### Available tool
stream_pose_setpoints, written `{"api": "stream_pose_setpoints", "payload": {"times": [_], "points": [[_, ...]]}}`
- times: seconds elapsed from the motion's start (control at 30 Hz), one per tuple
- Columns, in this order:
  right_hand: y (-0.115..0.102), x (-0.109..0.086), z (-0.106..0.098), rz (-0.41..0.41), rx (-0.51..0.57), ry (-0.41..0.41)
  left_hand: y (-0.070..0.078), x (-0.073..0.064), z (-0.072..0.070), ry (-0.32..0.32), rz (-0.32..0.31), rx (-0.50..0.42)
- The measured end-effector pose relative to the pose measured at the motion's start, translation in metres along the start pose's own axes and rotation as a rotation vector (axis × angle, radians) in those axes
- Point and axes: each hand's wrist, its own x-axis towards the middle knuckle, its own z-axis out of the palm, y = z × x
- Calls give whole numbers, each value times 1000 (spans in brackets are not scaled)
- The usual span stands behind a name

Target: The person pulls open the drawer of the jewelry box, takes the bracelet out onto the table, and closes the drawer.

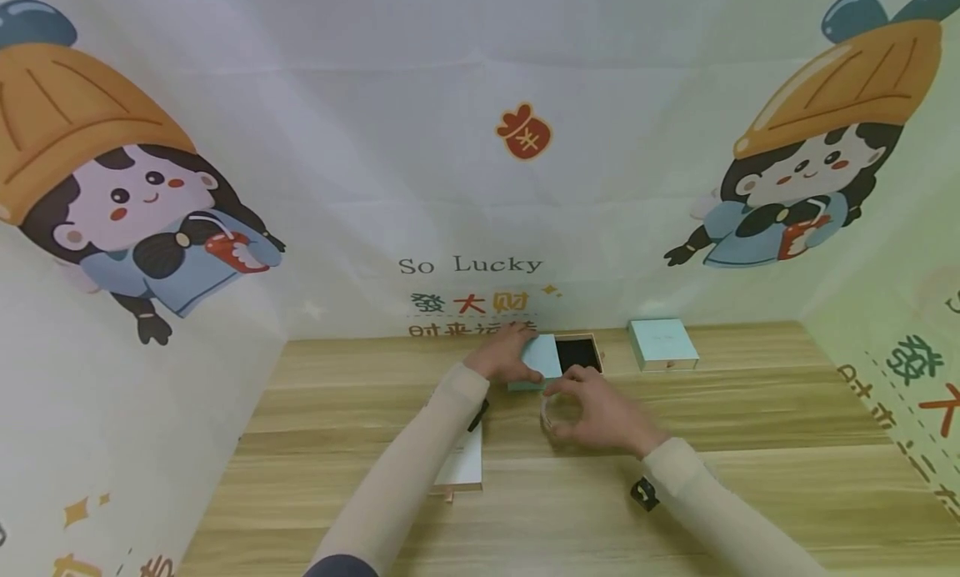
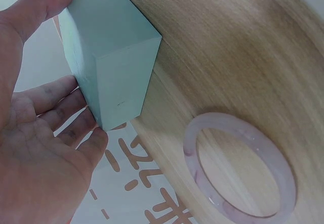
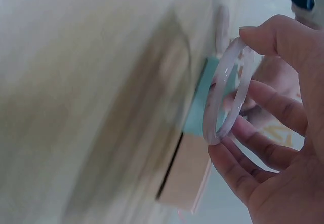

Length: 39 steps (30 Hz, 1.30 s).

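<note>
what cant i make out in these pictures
Head: the left forearm hides part of the white box.
Head: faint marks on the closed teal box, too small to read.
Left wrist: the top edge cuts off the open teal box.
Right wrist: the left hand is blurred, partly behind the bangle and right hand.

Fingers [image 2: 54, 93] on box [image 2: 111, 44] — bangle [image 2: 225, 120] near
</note>
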Motion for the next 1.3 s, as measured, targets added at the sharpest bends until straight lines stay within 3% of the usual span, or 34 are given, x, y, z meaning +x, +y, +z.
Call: {"api": "stream_pose_setpoints", "payload": {"times": [0.23,0.8,1.1,1.3], "points": [[-10,-6,20,-95,-21,-16,0,0,1,5,2,16],[-22,-15,37,-172,-77,-40,0,3,4,4,-14,-7],[-22,-16,41,-170,-83,-72,-1,1,5,12,-12,-8],[-22,-17,37,-152,-3,-91,-1,-1,3,11,-15,-13]]}}
